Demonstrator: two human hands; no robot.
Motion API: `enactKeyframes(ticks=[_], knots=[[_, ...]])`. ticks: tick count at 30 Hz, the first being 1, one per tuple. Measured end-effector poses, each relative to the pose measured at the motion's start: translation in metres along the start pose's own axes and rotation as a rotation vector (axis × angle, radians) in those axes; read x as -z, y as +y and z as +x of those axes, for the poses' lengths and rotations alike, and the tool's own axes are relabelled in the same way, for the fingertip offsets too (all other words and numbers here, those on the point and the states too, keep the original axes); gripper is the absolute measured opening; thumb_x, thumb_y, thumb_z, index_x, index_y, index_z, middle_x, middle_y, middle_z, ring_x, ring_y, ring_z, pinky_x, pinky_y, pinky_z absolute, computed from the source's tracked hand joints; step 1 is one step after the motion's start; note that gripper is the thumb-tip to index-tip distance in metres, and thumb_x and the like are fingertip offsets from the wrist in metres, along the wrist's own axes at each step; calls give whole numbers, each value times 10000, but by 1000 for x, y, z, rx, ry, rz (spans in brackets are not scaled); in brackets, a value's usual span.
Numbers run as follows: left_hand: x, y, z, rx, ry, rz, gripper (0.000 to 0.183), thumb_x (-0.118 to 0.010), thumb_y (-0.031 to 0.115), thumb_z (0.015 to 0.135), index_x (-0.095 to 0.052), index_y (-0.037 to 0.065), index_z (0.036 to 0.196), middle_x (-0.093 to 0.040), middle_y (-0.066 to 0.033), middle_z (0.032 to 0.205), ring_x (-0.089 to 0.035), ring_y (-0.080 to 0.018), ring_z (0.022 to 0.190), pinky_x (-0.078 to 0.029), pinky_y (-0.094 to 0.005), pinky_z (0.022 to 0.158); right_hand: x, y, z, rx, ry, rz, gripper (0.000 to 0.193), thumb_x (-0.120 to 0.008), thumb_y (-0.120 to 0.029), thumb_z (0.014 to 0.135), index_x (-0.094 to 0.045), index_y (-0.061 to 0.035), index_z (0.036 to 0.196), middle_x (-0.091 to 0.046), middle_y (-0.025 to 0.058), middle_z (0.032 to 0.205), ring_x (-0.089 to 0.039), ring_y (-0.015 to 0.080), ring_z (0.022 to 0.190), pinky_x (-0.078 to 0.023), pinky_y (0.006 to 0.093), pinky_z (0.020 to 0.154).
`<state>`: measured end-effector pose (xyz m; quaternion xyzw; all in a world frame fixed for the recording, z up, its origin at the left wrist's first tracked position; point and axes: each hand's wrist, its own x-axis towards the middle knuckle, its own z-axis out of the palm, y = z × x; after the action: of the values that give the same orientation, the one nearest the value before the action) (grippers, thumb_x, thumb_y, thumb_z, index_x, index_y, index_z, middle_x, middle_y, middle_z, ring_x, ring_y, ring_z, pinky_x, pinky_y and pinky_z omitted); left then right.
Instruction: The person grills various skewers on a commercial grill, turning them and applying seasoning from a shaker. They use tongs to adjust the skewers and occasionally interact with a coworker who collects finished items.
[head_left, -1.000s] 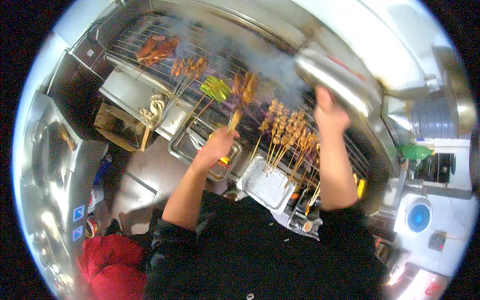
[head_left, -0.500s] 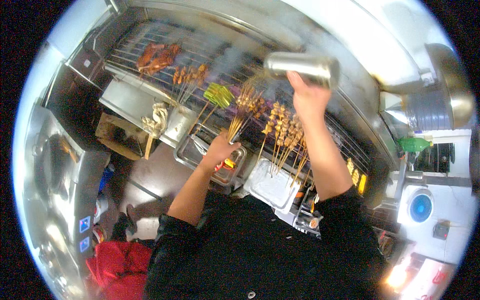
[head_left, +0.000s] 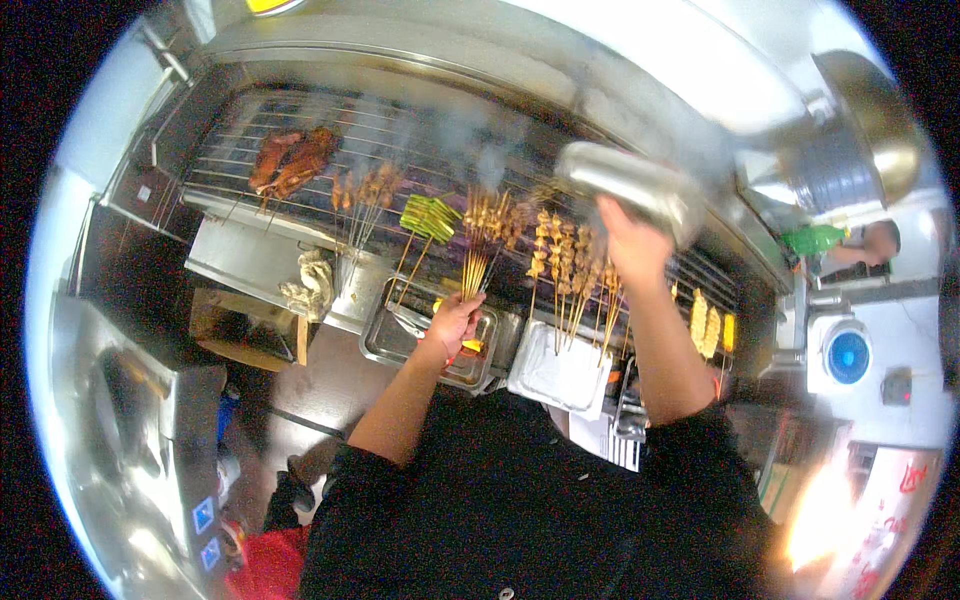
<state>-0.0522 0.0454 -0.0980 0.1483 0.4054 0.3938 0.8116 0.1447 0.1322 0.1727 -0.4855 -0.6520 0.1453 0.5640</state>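
My left hand (head_left: 455, 322) is closed round the stick ends of a bundle of meat skewers (head_left: 490, 222), whose meat lies over the grill bars. Up and to the right, my right hand (head_left: 637, 248) grips a metal shaker canister (head_left: 640, 188), held tilted nearly on its side with its far end toward the bundle. The shaker is blurred. Beside the bundle lie green vegetable skewers (head_left: 428, 217) on the left and a row of meat skewers (head_left: 563, 252) on the right. Whether seasoning falls from the shaker cannot be made out through the smoke.
Large browned meat pieces (head_left: 296, 162) and small meat skewers (head_left: 366, 188) sit on the grill's left. A metal tray (head_left: 375, 345) and a white tray (head_left: 560, 372) stand along its front edge. A crumpled cloth (head_left: 312, 284) hangs there. Someone in red (head_left: 268, 562) is at lower left.
The view has turned a little, shifting the whole scene. My right hand and the shaker have come lower and slightly right; my left hand keeps its hold on the skewers.
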Motion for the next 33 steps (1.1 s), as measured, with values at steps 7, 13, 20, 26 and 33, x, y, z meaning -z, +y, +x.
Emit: enactKeyframes(ticks=[7,13,20,26,33], knots=[[0,5,2,132,53,8,119,-653,227,967,-617,130,1024,-517,23,670,-380,-64,448,-242,-228,375,17,-4,-12,-457,20,-102,627,-872,-253,764,-527,-101,1265,-596,186,1277,-616,246,1175,-536,432,954],[41,-28,-10,122,-297,281,547,-617,239,995,-390,142,1483,-623,-48,1139,-634,-176,988,-528,-328,788,44,9,-10,-313,168,-106,666,-909,-141,695,-547,-107,1253,-593,178,1287,-619,261,1105,-517,454,954],[-11,-70,-8,239,-472,102,645,-577,426,1001,-334,129,1520,-569,-84,1335,-573,-239,1189,-513,-405,912,74,30,24,31,99,354,588,-889,-110,732,-571,-38,1221,-651,130,1178,-618,239,1132,-533,405,968],[-100,-95,32,40,-45,237,372,-654,375,960,-594,54,1138,-659,-48,931,-627,-170,777,-534,-325,669,99,43,2,177,-111,597,591,-859,-127,771,-537,-23,1255,-575,170,1298,-570,258,1207,-495,398,1009],[-121,-111,30,-384,459,767,327,-685,319,891,-622,19,1004,-677,-173,797,-668,-315,681,-543,-437,645,120,59,-14,153,-131,355,560,-880,-111,714,-578,-38,1180,-667,97,1161,-635,204,1051,-510,378,960]])
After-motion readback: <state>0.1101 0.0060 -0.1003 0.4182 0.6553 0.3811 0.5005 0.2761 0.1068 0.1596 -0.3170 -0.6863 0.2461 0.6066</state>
